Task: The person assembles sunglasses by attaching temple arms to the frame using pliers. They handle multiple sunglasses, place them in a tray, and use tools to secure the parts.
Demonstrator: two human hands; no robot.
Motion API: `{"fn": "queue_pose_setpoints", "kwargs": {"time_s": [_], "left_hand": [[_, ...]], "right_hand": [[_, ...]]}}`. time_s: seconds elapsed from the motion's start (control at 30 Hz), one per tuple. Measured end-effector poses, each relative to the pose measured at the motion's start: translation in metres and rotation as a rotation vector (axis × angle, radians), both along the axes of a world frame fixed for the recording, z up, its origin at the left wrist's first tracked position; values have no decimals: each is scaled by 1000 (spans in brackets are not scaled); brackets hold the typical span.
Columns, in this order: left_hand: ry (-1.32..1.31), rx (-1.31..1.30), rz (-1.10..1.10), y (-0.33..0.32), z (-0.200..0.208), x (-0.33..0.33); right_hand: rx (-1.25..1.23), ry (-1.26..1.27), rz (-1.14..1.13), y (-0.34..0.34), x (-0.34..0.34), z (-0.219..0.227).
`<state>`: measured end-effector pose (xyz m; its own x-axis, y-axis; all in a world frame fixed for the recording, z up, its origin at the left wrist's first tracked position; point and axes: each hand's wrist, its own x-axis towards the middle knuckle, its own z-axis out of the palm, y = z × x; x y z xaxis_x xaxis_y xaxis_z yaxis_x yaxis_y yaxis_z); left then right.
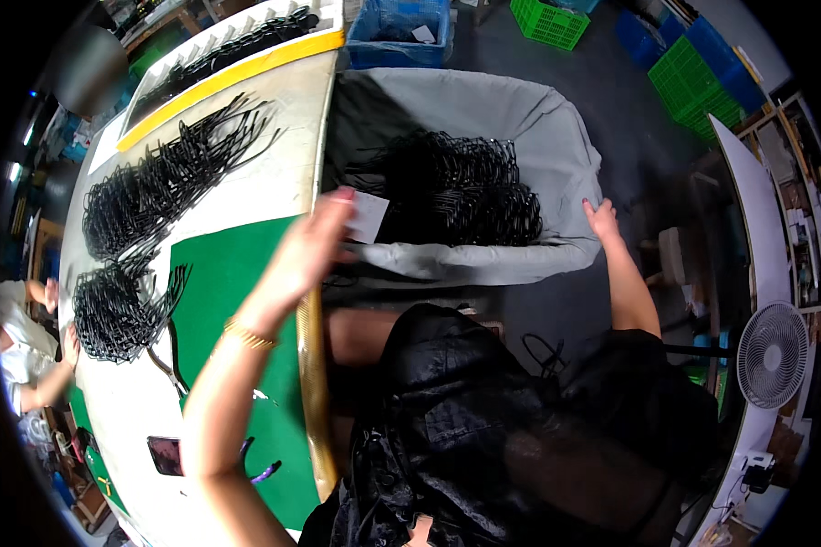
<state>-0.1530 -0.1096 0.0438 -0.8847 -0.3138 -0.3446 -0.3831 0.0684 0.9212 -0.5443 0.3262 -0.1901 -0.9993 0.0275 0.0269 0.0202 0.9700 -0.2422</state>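
A bin lined with grey cloth (483, 264) stands right of the table and holds bundles of black looped cords (465, 182). My left hand (306, 251), smeared by motion, is over the table's right edge beside the bin. Its fingertips are close to a white paper slip (368, 217) at the bin's left side; whether they grip it is unclear. At the bin's far right end, my right hand (600, 220) has its fingers closed on the liner's rim. More black cord bundles (146, 196) lie on the table, left of a green mat (237, 246).
Pliers (169, 365) and a phone (164, 455) lie on the table near my left forearm. A yellow-edged tray (237, 77) sits at the far end. Blue (399, 36) and green crates (549, 23) stand beyond the bin. A fan (773, 354) is at right; a co-worker's hand (70, 346) touches the table's left edge.
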Motion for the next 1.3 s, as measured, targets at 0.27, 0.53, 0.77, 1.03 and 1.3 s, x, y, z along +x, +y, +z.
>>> {"fn": "queue_pose_setpoints", "kwargs": {"time_s": [0.27, 0.53, 0.77, 1.03, 1.3], "left_hand": [[-229, 595, 464, 125, -232, -73], [-146, 575, 631, 99, -199, -118], [91, 95, 633, 47, -232, -170], [207, 26, 382, 65, -190, -148], [-13, -17, 620, 135, -206, -42]], "right_hand": [[-120, 4, 84, -10, 35, 2], [-266, -89, 20, 16, 84, -24], [-1311, -360, -305, -39, 204, 6], [-1318, -910, -618, -49, 225, 50], [-1404, -1425, -523, -132, 274, 48]]}}
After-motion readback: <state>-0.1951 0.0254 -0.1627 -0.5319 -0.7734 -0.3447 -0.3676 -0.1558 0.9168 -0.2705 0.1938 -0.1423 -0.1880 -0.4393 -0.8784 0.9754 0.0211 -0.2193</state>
